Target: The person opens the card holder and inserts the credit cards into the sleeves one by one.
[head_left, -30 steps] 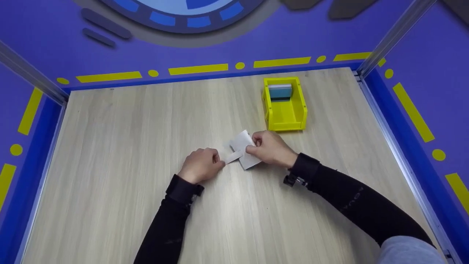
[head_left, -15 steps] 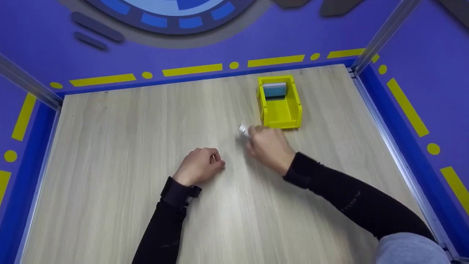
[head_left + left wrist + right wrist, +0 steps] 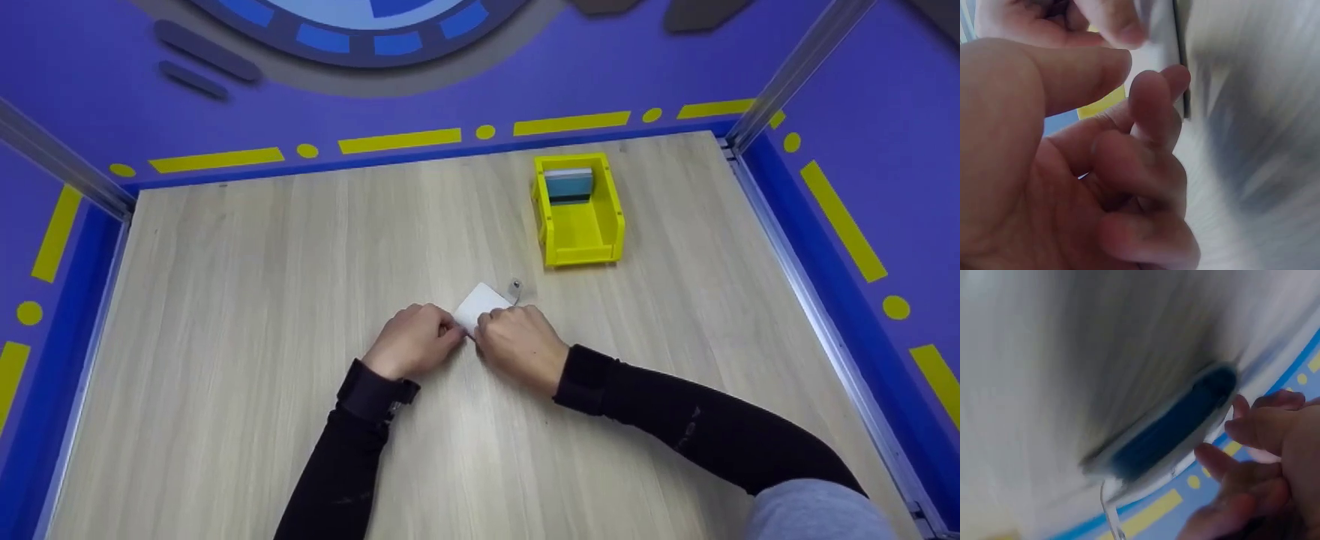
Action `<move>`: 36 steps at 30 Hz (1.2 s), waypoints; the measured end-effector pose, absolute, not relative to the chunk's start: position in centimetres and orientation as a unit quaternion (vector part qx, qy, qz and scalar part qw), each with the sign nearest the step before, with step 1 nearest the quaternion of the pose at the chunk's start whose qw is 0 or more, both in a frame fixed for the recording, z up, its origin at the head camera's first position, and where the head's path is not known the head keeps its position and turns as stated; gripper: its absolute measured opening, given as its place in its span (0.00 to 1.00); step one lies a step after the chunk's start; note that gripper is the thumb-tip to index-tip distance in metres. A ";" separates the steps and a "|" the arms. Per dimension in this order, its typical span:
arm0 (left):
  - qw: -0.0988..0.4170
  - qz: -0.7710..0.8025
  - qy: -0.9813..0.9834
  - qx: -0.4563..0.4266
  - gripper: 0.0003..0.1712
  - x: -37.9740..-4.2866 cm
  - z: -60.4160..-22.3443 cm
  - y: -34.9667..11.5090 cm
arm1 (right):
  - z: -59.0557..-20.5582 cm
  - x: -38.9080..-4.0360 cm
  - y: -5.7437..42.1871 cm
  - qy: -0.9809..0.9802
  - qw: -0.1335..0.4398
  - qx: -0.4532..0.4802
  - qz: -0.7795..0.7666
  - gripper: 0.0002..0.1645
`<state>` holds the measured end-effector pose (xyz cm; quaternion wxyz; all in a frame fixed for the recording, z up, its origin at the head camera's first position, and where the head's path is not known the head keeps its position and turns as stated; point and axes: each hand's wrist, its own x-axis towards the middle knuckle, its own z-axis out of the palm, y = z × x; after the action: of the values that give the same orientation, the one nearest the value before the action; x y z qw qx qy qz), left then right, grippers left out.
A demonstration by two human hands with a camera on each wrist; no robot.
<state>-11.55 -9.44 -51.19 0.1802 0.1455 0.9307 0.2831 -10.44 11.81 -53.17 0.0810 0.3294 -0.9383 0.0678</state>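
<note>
A small white card holder (image 3: 478, 303) lies low over the wooden table between both hands. Its strap (image 3: 514, 287), with a metal snap, sticks out at the far right. In the right wrist view the holder's opening shows dark blue inside (image 3: 1168, 430), and the loose strap (image 3: 1109, 514) hangs from one end. My right hand (image 3: 521, 349) grips the holder's near right side, its knuckles covering that edge. At the near left corner, my left hand (image 3: 416, 341) pinches the edge with curled fingers. The left wrist view shows thumb (image 3: 1100, 67) and index finger (image 3: 1151, 104) beside the white edge.
A yellow bin (image 3: 585, 256) stands at the back right of the table (image 3: 262, 300). Inside it, blue-and-white cards (image 3: 568, 186) lean against the back wall. Purple panels (image 3: 420, 97) enclose the back and sides.
The right hand first swung the card holder away from the left hand, turning it, then brought it back left and nearer. The left hand stayed almost in place and meets the holder's corner again.
</note>
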 end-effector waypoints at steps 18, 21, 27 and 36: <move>0.141 0.279 0.947 0.070 0.27 -11.4 -53.1 -7.4 | -51.5 -14.0 16.7 -0.945 -0.173 0.209 0.181 0.28; 0.141 0.279 0.948 0.062 0.25 -11.6 -53.2 -7.4 | -51.9 -13.8 16.7 -0.940 -0.165 0.225 0.198 0.25; 0.123 0.277 0.951 0.053 0.24 -11.7 -53.0 -7.6 | -52.5 -13.1 16.5 -0.915 -0.194 0.251 0.250 0.21; 0.141 0.271 0.950 0.061 0.31 -11.3 -52.8 -7.6 | -52.8 -12.4 16.4 -0.921 -0.191 0.203 0.271 0.18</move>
<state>-11.29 -7.61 -52.83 0.1412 0.0607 0.9501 0.2714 -12.40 16.38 -52.79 -0.1907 0.2027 -0.9215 0.2711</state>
